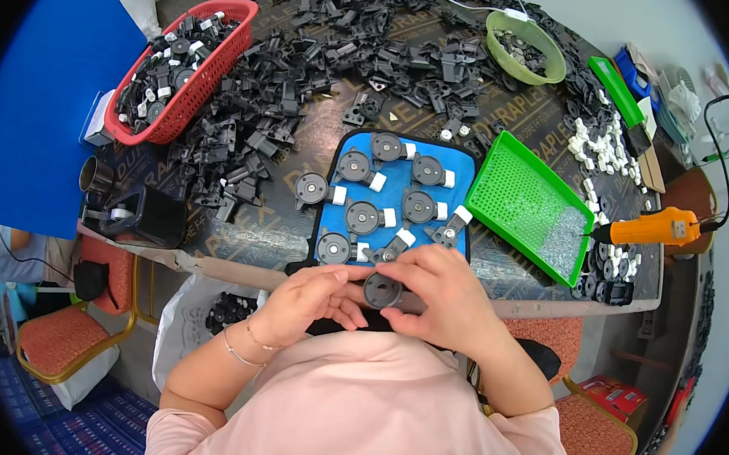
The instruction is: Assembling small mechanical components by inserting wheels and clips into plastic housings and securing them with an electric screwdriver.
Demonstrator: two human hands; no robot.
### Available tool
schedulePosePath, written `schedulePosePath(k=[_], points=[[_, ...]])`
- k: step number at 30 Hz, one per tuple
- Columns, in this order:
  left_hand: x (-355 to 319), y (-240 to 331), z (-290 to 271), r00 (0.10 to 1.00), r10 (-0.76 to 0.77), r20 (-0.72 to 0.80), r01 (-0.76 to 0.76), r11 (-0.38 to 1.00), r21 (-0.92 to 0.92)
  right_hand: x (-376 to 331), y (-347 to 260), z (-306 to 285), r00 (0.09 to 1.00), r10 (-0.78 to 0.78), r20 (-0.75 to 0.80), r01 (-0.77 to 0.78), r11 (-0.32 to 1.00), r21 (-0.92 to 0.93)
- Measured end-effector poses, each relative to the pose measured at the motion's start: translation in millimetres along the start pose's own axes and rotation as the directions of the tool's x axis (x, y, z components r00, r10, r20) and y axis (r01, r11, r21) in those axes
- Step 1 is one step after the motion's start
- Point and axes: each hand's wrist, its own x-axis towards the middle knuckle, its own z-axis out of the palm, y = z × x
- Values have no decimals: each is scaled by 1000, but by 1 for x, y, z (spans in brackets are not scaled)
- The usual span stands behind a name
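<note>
Black round part (383, 290) at table's (278, 237) near edge, in front of person's torso (378, 397), pinched between thumb and forefinger of right hand (444, 296). Left hand (313, 302) at its left side, fingers bent; whether they grip, cannot tell. Just ahead, blue mat (395, 179) crowded with dark discs (363, 217). Right of mat, green tray (512, 179); orange screwdriver (656, 228) points at tray's edge. Red basket (210, 73) left; loose black parts (254, 110) cover far table.
</note>
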Motion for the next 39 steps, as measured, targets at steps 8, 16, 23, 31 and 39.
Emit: schedulePosePath(k=[8,16,23,31,39], points=[[-17,9,-12,948,258,-188,-98,795,599,21,27,-21,979,-53,196,94,975,-204],[-25,4,-14,899,402,-173,-165,679,716,35,27,-6,964,-78,255,137,965,-222],[-24,7,-13,876,455,-162,-187,630,754,35,26,-6,959,-50,281,117,967,-228],[-31,7,-24,807,564,-176,-237,582,778,-26,35,-61,903,-86,-421,21,987,-157],[-25,6,-5,837,528,-147,-195,538,820,-123,129,-149,127,120,-985,-125,987,105]])
